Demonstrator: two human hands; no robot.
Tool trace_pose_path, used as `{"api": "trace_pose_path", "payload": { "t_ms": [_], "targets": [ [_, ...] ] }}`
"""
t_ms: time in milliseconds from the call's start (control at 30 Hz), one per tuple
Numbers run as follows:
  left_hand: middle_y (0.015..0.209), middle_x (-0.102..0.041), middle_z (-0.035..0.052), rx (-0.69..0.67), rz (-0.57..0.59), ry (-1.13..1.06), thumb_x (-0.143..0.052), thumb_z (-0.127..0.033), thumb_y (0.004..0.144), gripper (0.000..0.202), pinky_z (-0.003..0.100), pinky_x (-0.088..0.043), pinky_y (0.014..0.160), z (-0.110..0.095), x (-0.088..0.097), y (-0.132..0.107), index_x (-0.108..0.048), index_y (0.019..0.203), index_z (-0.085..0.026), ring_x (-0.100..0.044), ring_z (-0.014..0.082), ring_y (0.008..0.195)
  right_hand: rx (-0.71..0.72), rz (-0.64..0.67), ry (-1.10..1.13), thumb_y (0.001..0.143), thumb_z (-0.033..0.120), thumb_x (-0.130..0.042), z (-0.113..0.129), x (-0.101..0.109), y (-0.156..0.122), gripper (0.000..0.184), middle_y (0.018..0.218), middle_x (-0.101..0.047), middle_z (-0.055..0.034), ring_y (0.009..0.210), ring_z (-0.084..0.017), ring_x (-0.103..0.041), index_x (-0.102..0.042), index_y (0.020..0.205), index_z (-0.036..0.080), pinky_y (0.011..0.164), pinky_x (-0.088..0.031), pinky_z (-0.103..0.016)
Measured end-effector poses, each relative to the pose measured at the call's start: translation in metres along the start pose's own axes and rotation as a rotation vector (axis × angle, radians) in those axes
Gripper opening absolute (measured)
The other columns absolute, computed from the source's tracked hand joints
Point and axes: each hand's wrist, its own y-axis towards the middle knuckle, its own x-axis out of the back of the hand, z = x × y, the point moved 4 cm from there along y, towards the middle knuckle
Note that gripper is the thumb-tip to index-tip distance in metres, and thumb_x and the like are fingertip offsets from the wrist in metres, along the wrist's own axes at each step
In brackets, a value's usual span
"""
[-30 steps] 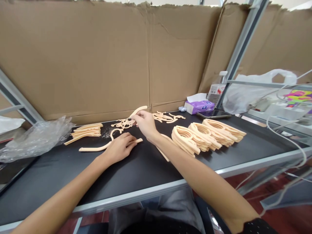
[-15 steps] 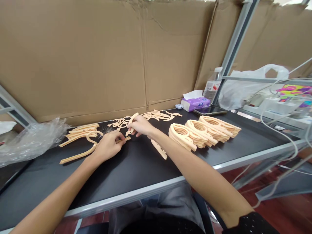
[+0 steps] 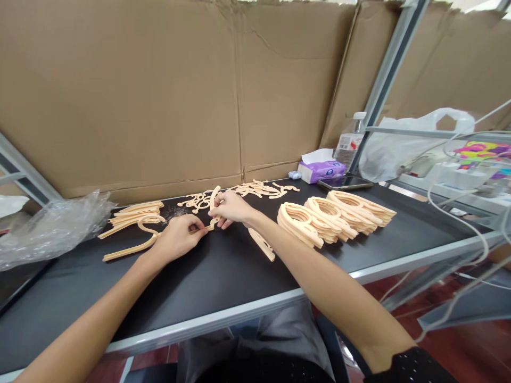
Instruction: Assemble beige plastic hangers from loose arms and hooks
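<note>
Head view: at dial centre, left hand grips a cream hooked hanger piece; right hand pinches a curved strip. Apparent step: fitting; aligned ends required. Cardboard limits 12 o'clock; working room extends toward the bench edge, 6 o'clock.

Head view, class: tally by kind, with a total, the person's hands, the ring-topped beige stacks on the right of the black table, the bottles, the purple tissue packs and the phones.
Left hand and right hand: 2
Stacks: 3
Bottle: 1
Tissue pack: 1
Phone: 1
Total: 8
</note>
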Motion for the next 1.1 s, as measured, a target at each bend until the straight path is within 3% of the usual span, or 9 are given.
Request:
{"api": "trace_pose_path", "payload": {
  "t_ms": [167, 433, 700, 1100],
  "targets": [
    [0.075, -0.073, 0.0042, -0.012, 0.01, -0.022, -0.056, -0.035, 0.079, 0.022, 0.029, -0.048, 0.065, -0.001, 0.0, 0.001, -0.071, 0.078, -0.019, -0.065, 0.0192, 0.068, -0.001, 0.042, 0.015, 0.077, 0.008, -0.067, -0.004, -0.002, 0.003, 0.014, 0.057, -0.062, 0.0005, 0.045, -0.012, -0.062, -0.055, 0.073, 0.015, 0.044, -0.057, -0.022],
    [0.075, -0.073, 0.0044, -0.014, 0.02, -0.029, -0.055, -0.036, 0.079, 0.023, 0.028, -0.047, 0.065, -0.001, 0.0, 0.001, -0.071, 0.079, -0.018, -0.064, 0.0188, 0.068, 0.016, 0.047, 0.038, 0.081, 0.007, -0.063, -0.005, -0.001, 0.005, 0.014, 0.066, -0.064, -0.0017, 0.049, -0.013, -0.064, -0.054, 0.074, 0.015, 0.043, -0.056, -0.023],
    [0.073, -0.072, 0.0039, -0.019, 0.018, -0.029, -0.057, -0.04, 0.08, 0.025, 0.028, -0.047, 0.064, 0.001, -0.001, 0.001, -0.071, 0.079, -0.019, -0.063, 0.0185, 0.067, 0.01, 0.009, -0.031, 0.071, 0.003, -0.072, -0.008, 0.002, 0.007, 0.021, 0.059, -0.065, -0.0025, 0.05, -0.013, -0.064, -0.054, 0.066, 0.014, 0.043, -0.055, -0.02],
    [0.072, -0.072, 0.0035, -0.035, 0.005, -0.03, -0.058, -0.043, 0.08, 0.027, 0.028, -0.046, 0.065, 0.004, -0.003, 0.003, -0.07, 0.077, -0.02, -0.063, 0.0186, 0.067, 0.007, 0.031, 0.024, 0.068, 0.001, -0.072, -0.012, 0.002, 0.009, 0.021, 0.053, -0.065, -0.0023, 0.047, -0.012, -0.063, -0.056, 0.061, 0.012, 0.046, -0.057, -0.021]
  ]
}}
